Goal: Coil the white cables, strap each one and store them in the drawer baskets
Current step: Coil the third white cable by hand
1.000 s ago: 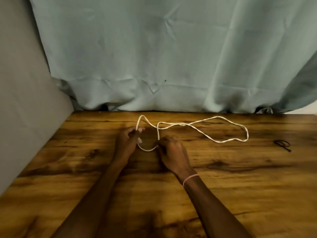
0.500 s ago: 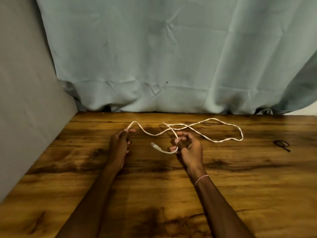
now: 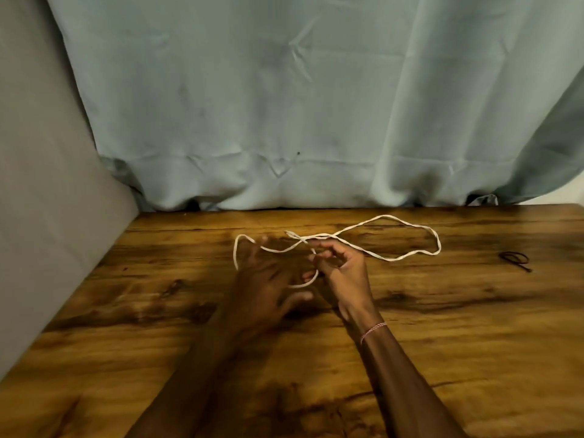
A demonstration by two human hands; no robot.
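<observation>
white cable (image 3: 387, 216) threads through the right hand's (image 3: 344, 273) curled fingers (image 3: 328, 246).

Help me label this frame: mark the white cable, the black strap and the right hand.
white cable (image 3: 395, 259), head view, near strand of its big loose loop.
black strap (image 3: 515, 258), head view, middle of its small loop.
right hand (image 3: 346, 273), head view, middle of the palm.
</observation>
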